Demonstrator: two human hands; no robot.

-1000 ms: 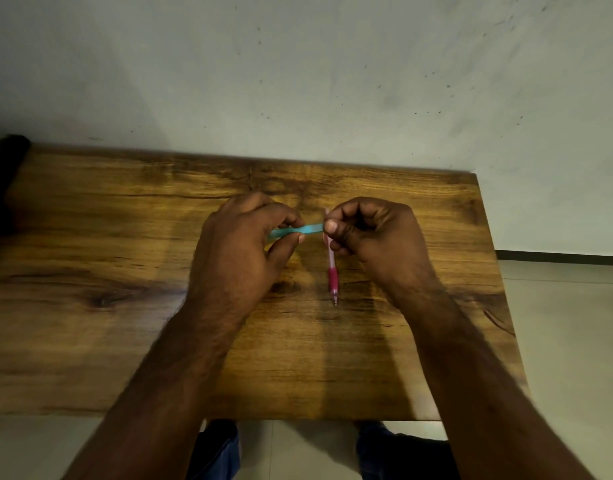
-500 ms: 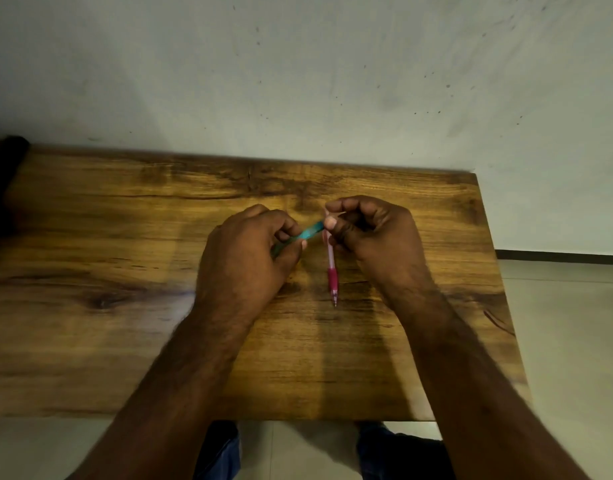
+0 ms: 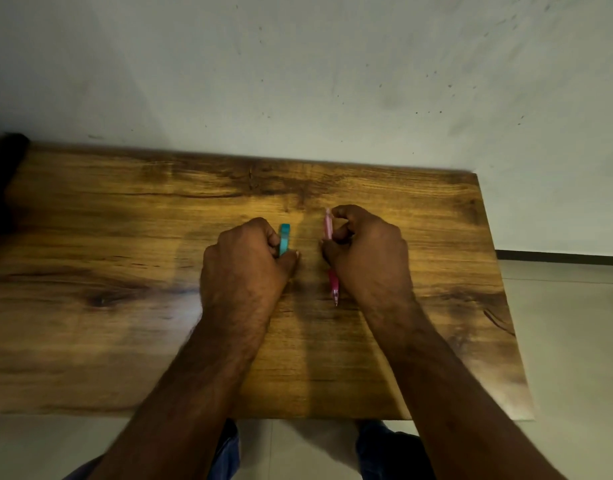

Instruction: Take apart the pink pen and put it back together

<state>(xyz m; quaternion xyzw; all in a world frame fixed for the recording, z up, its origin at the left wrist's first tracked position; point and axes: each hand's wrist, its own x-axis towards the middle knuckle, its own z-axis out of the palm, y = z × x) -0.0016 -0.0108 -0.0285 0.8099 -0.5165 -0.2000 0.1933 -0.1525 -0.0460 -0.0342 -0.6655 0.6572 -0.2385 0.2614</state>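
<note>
Hands: left hand (image 3: 249, 261) grips teal pen (image 3: 284, 239); right hand (image 3: 365, 249) grips pink pen (image 3: 329, 244) over desk (image 3: 90, 237). Risk: small inner parts roll off when opened.

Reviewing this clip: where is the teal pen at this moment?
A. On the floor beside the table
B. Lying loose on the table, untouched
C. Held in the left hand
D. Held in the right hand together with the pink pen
C: the teal pen sticks up out of the closed left hand, apart from the pink pen that the right hand holds over the wooden table.
</note>
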